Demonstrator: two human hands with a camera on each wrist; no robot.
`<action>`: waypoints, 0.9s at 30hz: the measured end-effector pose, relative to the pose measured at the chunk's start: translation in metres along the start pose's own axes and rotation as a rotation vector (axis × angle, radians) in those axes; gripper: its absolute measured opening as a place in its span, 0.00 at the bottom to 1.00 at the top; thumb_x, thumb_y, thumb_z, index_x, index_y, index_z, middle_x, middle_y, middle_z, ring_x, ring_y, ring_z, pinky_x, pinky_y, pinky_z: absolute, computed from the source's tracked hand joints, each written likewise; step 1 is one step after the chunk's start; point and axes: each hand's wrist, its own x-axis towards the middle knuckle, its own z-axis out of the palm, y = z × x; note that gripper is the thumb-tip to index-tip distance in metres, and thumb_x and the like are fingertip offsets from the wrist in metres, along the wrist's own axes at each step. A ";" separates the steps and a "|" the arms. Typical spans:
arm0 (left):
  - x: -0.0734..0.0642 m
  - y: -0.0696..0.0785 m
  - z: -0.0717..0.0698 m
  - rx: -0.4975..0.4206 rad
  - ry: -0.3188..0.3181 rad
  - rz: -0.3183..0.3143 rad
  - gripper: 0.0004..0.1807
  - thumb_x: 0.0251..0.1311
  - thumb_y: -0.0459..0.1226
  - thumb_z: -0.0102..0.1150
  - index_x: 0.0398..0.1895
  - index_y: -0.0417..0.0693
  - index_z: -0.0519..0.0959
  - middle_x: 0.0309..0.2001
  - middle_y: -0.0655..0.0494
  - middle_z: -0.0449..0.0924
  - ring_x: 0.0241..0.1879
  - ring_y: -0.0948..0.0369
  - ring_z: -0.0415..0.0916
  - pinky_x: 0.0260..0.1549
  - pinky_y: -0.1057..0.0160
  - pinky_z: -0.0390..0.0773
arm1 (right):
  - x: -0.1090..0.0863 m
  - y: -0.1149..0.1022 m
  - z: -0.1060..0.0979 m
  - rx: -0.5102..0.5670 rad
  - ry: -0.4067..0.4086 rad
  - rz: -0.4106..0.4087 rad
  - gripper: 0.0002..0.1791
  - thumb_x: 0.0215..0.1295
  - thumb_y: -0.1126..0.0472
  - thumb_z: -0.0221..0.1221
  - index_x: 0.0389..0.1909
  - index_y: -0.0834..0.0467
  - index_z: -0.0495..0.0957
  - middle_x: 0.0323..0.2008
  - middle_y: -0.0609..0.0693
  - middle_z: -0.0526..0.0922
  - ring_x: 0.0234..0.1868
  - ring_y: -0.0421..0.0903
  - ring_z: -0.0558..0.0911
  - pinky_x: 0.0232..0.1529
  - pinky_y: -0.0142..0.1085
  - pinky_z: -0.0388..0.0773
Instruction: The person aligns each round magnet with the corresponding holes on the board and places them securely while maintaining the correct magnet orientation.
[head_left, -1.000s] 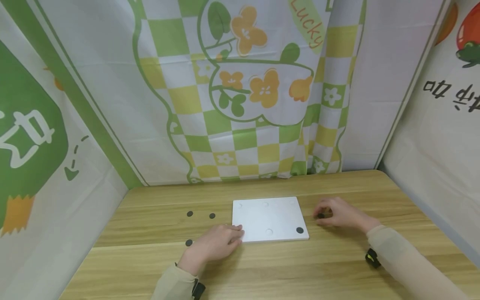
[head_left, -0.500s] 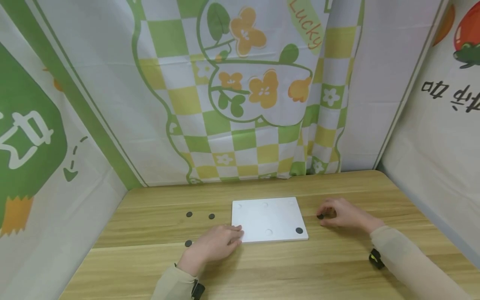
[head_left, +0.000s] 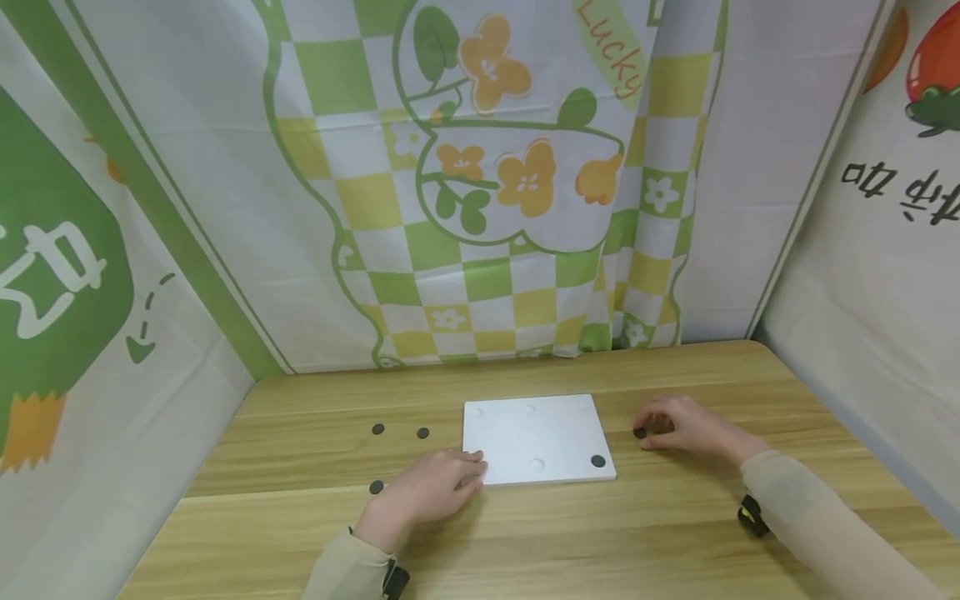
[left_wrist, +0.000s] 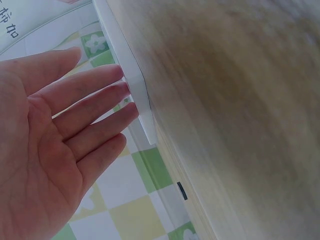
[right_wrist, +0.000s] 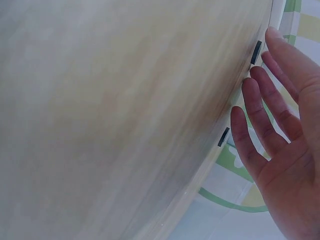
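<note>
We log a flat white rectangular board (head_left: 537,439) lying at lower centre of the head view on a wooden table (head_left: 525,533) with pale, streaked grain. The board looks thin and matte with crisp edges; its top carries shallow round dimples, and one small black disc (head_left: 597,461) sits in the dimple near its lower right corner.

Our left hand (head_left: 429,487) rests palm down at the board's lower left corner, fingertips touching its edge. In the left wrist view the same hand (left_wrist: 55,145) shows straight, slightly spread fingers (left_wrist: 100,107) laid against the board's (left_wrist: 131,75) thin white side, gripping nothing.

Our right hand (head_left: 684,427) lies just right of the board, on the table. A second black disc (head_left: 640,433) sits at its fingertips, between hand and board. In the right wrist view the fingers (right_wrist: 260,107) are extended and relaxed, their tips close to two dark discs seen edge-on (right_wrist: 255,52) (right_wrist: 223,137). We cannot tell whether a fingertip touches a disc.

Three more loose black discs lie left of the board: two side by side (head_left: 378,429) (head_left: 423,432) and one nearer the lower frame edge (head_left: 377,487), just beside the left hand. All are small, flat and round.

Behind the table hangs a soft, creased fabric backdrop (head_left: 495,183) with green and yellow checks and orange flowers. Both sleeves are plain beige cloth.
</note>
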 end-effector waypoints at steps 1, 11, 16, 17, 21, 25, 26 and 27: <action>0.000 0.000 0.000 -0.001 -0.001 -0.001 0.18 0.68 0.41 0.49 0.57 0.44 0.77 0.61 0.49 0.74 0.61 0.50 0.72 0.62 0.51 0.71 | 0.000 0.001 0.000 0.006 0.001 -0.005 0.12 0.55 0.55 0.67 0.40 0.53 0.82 0.37 0.45 0.82 0.34 0.39 0.80 0.34 0.32 0.82; 0.001 0.000 0.001 0.006 -0.015 -0.023 0.19 0.69 0.43 0.47 0.58 0.47 0.76 0.62 0.51 0.73 0.62 0.51 0.71 0.63 0.53 0.70 | 0.002 0.010 0.003 -0.001 0.026 -0.043 0.12 0.56 0.53 0.67 0.39 0.53 0.82 0.37 0.46 0.82 0.33 0.37 0.79 0.33 0.29 0.80; 0.001 -0.001 0.002 0.007 -0.015 -0.022 0.19 0.69 0.43 0.47 0.58 0.47 0.77 0.62 0.51 0.73 0.62 0.51 0.71 0.63 0.52 0.70 | 0.003 0.012 0.002 0.013 0.004 -0.030 0.12 0.56 0.53 0.67 0.39 0.53 0.82 0.37 0.46 0.82 0.33 0.37 0.79 0.33 0.29 0.80; 0.001 -0.001 0.002 0.006 -0.015 -0.021 0.19 0.68 0.43 0.48 0.57 0.47 0.77 0.62 0.51 0.73 0.62 0.51 0.71 0.63 0.52 0.70 | 0.003 0.012 0.002 0.014 -0.001 -0.026 0.12 0.56 0.53 0.67 0.39 0.52 0.82 0.37 0.46 0.82 0.33 0.37 0.79 0.33 0.29 0.80; 0.001 -0.001 0.001 -0.002 -0.017 -0.022 0.19 0.69 0.43 0.48 0.58 0.47 0.77 0.62 0.51 0.73 0.62 0.51 0.71 0.63 0.52 0.70 | 0.004 0.013 0.001 0.019 -0.009 -0.026 0.12 0.56 0.54 0.67 0.39 0.53 0.82 0.38 0.46 0.82 0.34 0.37 0.79 0.34 0.29 0.80; 0.002 -0.001 0.001 -0.003 -0.017 -0.016 0.19 0.68 0.43 0.48 0.58 0.47 0.77 0.62 0.51 0.73 0.61 0.51 0.71 0.62 0.52 0.71 | 0.005 0.014 0.001 0.030 -0.011 -0.020 0.12 0.55 0.54 0.68 0.39 0.54 0.82 0.37 0.46 0.82 0.33 0.36 0.79 0.33 0.29 0.80; 0.002 -0.001 0.001 -0.003 -0.017 -0.015 0.19 0.68 0.43 0.48 0.57 0.47 0.77 0.62 0.51 0.73 0.61 0.51 0.71 0.62 0.52 0.71 | 0.005 0.014 0.001 0.035 -0.011 -0.016 0.12 0.55 0.54 0.68 0.39 0.54 0.82 0.37 0.46 0.82 0.33 0.37 0.79 0.33 0.29 0.80; 0.001 -0.001 0.001 -0.004 -0.017 -0.015 0.19 0.69 0.43 0.48 0.58 0.47 0.77 0.62 0.51 0.73 0.61 0.51 0.71 0.62 0.52 0.70 | 0.005 0.014 0.001 0.037 -0.011 -0.013 0.12 0.55 0.54 0.68 0.38 0.54 0.82 0.37 0.46 0.82 0.33 0.36 0.79 0.33 0.29 0.80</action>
